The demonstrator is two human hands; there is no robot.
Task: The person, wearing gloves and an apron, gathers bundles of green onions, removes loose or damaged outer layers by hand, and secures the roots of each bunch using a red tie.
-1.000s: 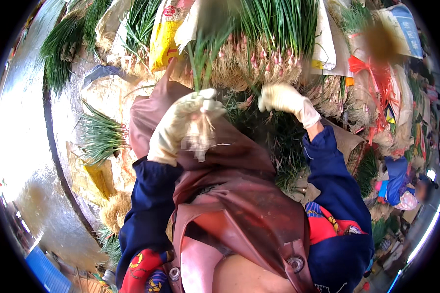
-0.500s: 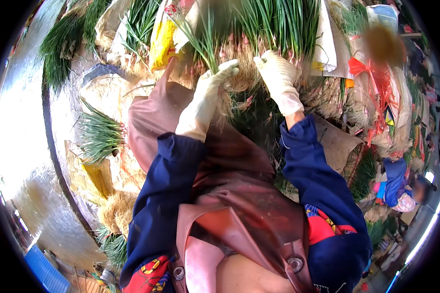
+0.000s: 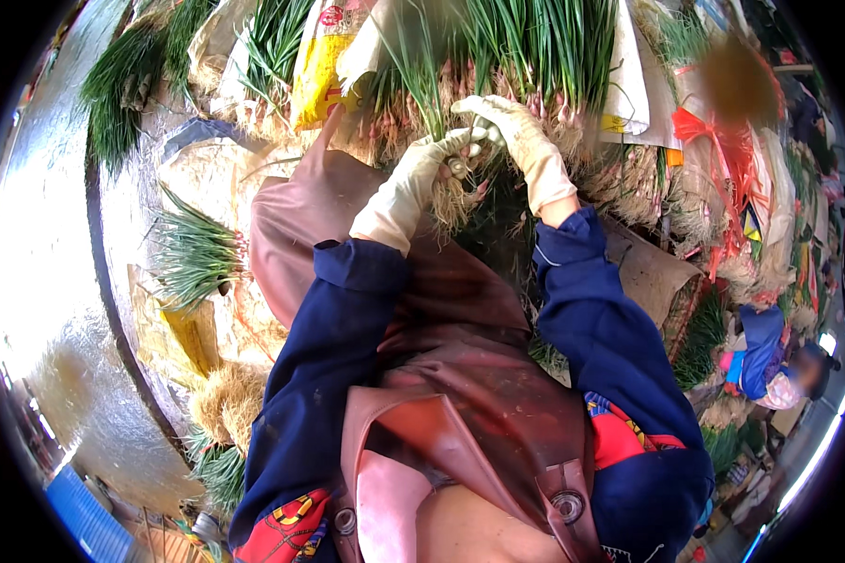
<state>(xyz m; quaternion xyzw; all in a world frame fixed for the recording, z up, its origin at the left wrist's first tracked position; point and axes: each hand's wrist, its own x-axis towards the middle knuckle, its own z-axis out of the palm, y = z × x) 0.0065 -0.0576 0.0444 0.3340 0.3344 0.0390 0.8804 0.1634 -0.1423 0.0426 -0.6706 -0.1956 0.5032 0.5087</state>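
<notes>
My left hand, in a pale rubber glove, is closed round a small bunch of spring onions. Their green leaves point away from me, and the stringy roots hang below my fingers. My right hand, gloved the same way, curls in from the right. Its fingertips meet those of my left hand beside the bulb end of the bunch; what they pinch, if anything, is hidden. Just beyond both hands stands a thick row of spring onions, with pinkish bulbs and tangled roots towards me.
A small bundle of spring onions lies on sacking at the left. Darker green bundles lie at the far left. A yellow and white sack and an orange-red plastic bag flank the row. Another person is at the right.
My right hand has moved left from the row's roots to meet my left hand. My left hand has shifted slightly right with its bunch, the roots now hanging in plain view.
</notes>
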